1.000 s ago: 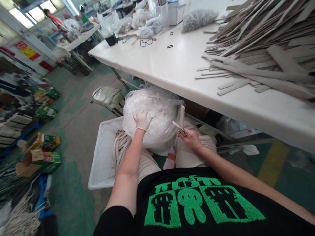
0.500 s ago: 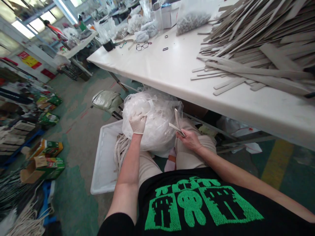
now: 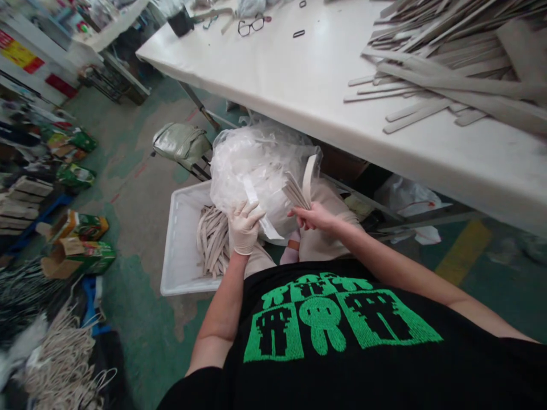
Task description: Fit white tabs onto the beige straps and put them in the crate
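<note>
Your gloved left hand (image 3: 244, 229) pinches a flat, glossy white strip (image 3: 250, 189), while your right hand (image 3: 315, 216) clasps a fanned bunch of thin beige strips (image 3: 296, 191).

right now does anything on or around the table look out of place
Mildly odd: eyeglasses lie on the white table, where they could get knocked. Also mismatched: the left hand, holding a white strip, is gloved, while the right hand, holding pale strips, looks bare.
</note>
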The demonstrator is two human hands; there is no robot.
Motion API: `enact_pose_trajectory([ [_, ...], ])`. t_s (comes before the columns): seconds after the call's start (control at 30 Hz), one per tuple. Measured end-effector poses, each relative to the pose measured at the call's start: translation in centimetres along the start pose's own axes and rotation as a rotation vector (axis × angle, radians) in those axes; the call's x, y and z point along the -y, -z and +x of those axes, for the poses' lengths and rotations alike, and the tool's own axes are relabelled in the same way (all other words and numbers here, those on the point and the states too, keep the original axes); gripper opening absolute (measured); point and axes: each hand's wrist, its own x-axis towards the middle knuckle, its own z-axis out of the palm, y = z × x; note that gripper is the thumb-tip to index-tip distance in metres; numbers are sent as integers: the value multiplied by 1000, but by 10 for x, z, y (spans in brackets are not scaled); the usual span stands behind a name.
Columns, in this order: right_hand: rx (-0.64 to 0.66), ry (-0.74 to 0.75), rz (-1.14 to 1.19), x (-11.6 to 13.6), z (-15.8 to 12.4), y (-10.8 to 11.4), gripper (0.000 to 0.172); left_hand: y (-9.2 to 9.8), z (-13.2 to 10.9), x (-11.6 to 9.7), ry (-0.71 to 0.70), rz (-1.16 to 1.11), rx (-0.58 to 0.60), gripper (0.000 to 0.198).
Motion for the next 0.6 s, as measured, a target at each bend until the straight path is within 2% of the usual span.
enact_pose_trajectory([
  [0.1, 151, -93, 15, 4, -3, -17, 46, -5, -8, -3, 24, 12, -13, 33],
  [0.2, 208, -106, 20, 6, -6, -33, 37, -11, -11, -7, 57, -6, -48, 31],
  [0.33, 152, -83, 39, 11, -9, -52, 33, -19, -14, -12, 91, -4, -48, 28],
  [0.43, 57, -53, -23, 14, -11, -59, 21, -18, -19, -12, 141, -69, -118, 26],
  [0.5, 25, -29, -66, 14, -13, -59, 19, -14, -24, -10, 269, -205, -169, 25],
  [0.53, 16, -18, -85, 13, -13, -58, 18, -12, -28, -9, 361, -311, -134, 30],
  [0.6, -6, 11, -130, 10, -13, -57, 18, -10, -36, -11, 565, -560, 64, 46],
])
